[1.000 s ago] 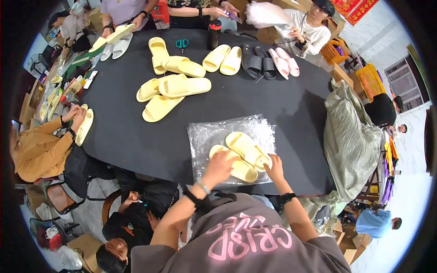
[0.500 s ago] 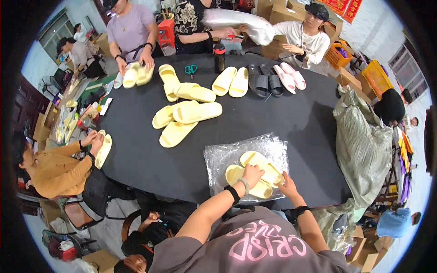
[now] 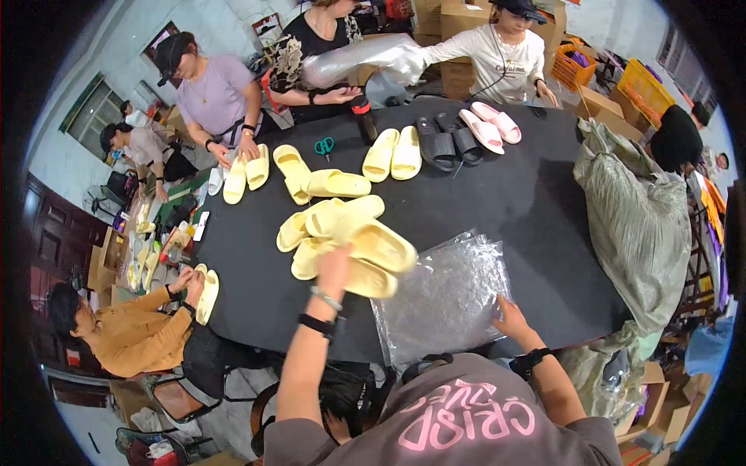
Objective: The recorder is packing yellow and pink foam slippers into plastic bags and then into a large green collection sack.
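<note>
1. At the far left, a seated person in a mustard top (image 3: 128,338) presses both hands on a pale yellow slipper (image 3: 207,295) at the edge of the black table (image 3: 513,202), whose top is matte, dark and rounded.
2. Farther back on the left, a person in a lilac shirt (image 3: 214,97) rests their hands on two more yellow slippers (image 3: 247,174) standing side by side.
3. A loose heap of yellow slippers (image 3: 311,229) lies at the table's middle; they are smooth, thick-soled foam with rounded toes.
4. The left hand (image 3: 334,268), wrist ringed by a dark watch and a thin bangle, is closed around a stacked pair of yellow slippers (image 3: 373,256) held over the table, just beside the heap. The pair's long axis runs from upper left to lower right, the near ends pointing toward the clear bag.
5. The clear plastic bag (image 3: 447,299), crinkled and glossy, lies flat on the table's near edge, right of the pair.
6. The right hand (image 3: 511,317) lies on the bag's lower right corner, fingers spread and pressing down, clamped on nothing.
7. Farther back sit paired yellow (image 3: 392,154), black (image 3: 447,141) and pink slippers (image 3: 489,126), all pointing away from the wearer.
8. At the right, a bulging grey-green woven sack (image 3: 633,225) slumps against the table.
</note>
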Motion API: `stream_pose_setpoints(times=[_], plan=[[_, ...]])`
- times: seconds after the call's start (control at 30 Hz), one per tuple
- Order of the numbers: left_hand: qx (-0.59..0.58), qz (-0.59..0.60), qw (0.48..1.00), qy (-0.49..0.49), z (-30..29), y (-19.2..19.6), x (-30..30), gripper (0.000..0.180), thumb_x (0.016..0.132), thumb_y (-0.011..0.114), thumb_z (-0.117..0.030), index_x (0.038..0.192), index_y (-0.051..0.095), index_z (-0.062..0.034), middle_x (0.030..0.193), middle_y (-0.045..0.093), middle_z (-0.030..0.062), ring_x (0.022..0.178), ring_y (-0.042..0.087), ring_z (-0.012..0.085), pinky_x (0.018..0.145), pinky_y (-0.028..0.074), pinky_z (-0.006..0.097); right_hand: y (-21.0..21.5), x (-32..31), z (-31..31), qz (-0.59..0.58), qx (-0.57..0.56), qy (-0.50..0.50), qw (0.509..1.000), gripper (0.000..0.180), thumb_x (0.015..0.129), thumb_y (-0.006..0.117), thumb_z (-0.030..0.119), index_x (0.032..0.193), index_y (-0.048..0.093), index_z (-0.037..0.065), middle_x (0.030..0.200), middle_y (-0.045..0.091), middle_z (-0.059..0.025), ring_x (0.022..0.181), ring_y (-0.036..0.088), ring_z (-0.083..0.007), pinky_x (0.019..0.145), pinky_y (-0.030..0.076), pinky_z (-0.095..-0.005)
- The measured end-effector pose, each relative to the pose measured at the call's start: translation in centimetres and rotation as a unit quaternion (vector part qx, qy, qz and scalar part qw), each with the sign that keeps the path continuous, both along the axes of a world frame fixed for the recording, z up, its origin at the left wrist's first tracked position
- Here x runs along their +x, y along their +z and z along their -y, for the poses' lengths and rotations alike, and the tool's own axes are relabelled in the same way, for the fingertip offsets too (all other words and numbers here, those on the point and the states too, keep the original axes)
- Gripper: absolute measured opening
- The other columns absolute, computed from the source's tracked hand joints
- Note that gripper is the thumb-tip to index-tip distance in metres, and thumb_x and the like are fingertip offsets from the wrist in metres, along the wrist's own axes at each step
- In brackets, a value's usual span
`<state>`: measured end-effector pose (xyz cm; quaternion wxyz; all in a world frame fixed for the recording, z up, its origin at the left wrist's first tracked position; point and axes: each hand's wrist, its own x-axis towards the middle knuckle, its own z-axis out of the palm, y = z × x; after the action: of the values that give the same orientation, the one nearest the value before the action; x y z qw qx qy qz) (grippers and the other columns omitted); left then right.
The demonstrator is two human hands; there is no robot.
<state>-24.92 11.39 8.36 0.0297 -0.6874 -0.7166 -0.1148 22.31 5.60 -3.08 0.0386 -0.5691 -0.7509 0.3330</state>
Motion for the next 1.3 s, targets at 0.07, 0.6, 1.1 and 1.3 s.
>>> stream_pose_setpoints(times=[0.07, 0.6, 1.1, 1.3], plan=[[0.079, -0.041, 0.993, 0.083, -0.9, 2.0, -6.2, 0.015, 0.087, 0.049, -0.018, 0.088, 0.061, -0.0093, 0.073, 0.061, 0.0145, 0.065, 0.061, 0.0339, 0.057, 0.049, 0.043, -0.2, 0.2, -0.2, 0.013, 0.002, 0.000, 1.000, 0.071, 0.070, 0.066, 0.017, 0.133, 0.036, -0.001, 0.124, 0.050, -0.0226, 0.117, 0.045, -0.0374, 0.099, 0.038, -0.0404], [-0.190, 0.107, 0.945, -0.243, 9.0, -8.1, 18.0, 0.072, 0.061, 0.078, -0.031, 0.124, 0.049, -0.0121, 0.128, 0.046, 0.0184, 0.113, 0.048, 0.0363, 0.089, 0.044, 0.045, -1.2, 0.2, 2.5, -0.012, 0.129, 0.068, 0.989, 0.071, 0.066, 0.072, 0.021, 0.128, 0.042, 0.001, 0.138, 0.036, -0.0200, 0.123, 0.038, -0.0359, 0.103, 0.034, -0.0396], [-0.311, 0.048, 0.942, -0.119, 9.4, -7.5, 24.3, 0.094, 0.046, 0.087, -0.025, 0.129, 0.042, -0.0199, 0.137, 0.033, 0.0100, 0.119, 0.040, 0.0323, 0.088, 0.042, 0.051, 1.5, 12.1, 1.9, -0.053, -0.005, 0.025, 0.998, 0.056, 0.077, 0.065, 0.019, 0.129, 0.046, 0.011, 0.138, 0.039, -0.0124, 0.124, 0.040, -0.0309, 0.100, 0.039, -0.0407], [-0.310, 0.045, 0.939, -0.139, 8.8, -8.1, 24.8, 0.096, 0.040, 0.088, -0.024, 0.124, 0.041, -0.0166, 0.134, 0.034, 0.0147, 0.118, 0.041, 0.0361, 0.091, 0.043, 0.046, 7.8, 23.9, -0.6, -0.089, 0.282, -0.209, 0.932, 0.057, 0.074, 0.066, 0.014, 0.127, 0.046, 0.006, 0.134, 0.042, -0.0195, 0.125, 0.039, -0.0348, 0.103, 0.034, -0.0416]])
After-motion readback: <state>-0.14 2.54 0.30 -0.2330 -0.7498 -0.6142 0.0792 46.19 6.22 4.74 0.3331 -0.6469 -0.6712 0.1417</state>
